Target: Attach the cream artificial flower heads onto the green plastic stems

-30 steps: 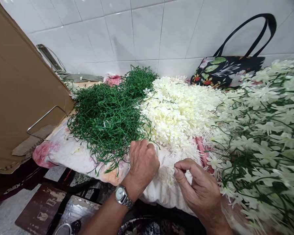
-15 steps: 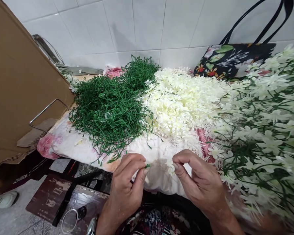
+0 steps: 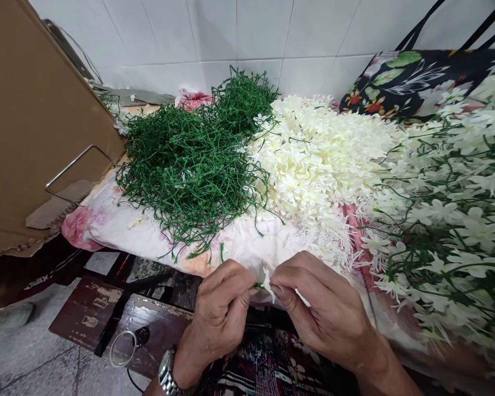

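My left hand [image 3: 225, 305] pinches a green plastic stem [image 3: 221, 252], one end poking up behind the knuckles and a tip showing at the fingertips. Between finger and thumb of my right hand [image 3: 319, 308] is a small white artificial flower [image 3: 268, 283]. Stem tip and flower meet between the hands, over the near edge of the cloth; whether they are joined I cannot tell. Beyond my left hand spreads a tangled pile of green stems [image 3: 190, 165]. A heap of loose white flowers [image 3: 309, 148] lies to its right.
Many stemmed white flowers [image 3: 474, 225] fill the right side. A black floral bag [image 3: 421, 82] leans by the tiled wall [image 3: 256, 33]. Cardboard [image 3: 45, 126] stands at the left. Flowered cloth [image 3: 124, 225] covers the work surface; a brown wooden stool [image 3: 160, 330] is below.
My hands have come together, bringing the flower against the stem tip. The view has shifted, so the piles sit higher in the picture.
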A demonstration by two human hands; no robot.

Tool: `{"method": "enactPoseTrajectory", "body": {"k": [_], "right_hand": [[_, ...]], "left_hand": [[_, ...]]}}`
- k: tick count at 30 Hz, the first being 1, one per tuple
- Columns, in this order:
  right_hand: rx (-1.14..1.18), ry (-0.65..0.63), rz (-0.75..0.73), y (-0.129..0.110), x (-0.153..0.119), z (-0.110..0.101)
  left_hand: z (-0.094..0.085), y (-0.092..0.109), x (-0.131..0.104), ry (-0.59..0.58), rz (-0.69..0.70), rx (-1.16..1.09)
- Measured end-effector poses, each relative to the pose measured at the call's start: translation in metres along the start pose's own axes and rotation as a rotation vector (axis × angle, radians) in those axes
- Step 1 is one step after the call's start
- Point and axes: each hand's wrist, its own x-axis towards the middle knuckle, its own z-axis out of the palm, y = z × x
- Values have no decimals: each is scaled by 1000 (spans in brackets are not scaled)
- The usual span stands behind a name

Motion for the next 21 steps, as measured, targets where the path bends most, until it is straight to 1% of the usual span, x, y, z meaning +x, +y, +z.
{"method": "enactPoseTrajectory", "body": {"k": [5, 8, 13, 17, 21], "right_hand": [[-109, -25, -11, 0, -3, 1], [-57, -16, 49, 2, -6, 3], [43, -5, 150, 6, -12, 8], [0, 24, 159, 6, -13, 11], [-55, -1, 158, 6, -14, 12]], "left_hand": [[1, 0, 5, -19, 51, 73], [4, 0, 8, -27, 65, 86], [10, -3, 9, -31, 51, 62], [12, -6, 9, -37, 60, 82], [14, -7, 10, -44, 65, 92]]}}
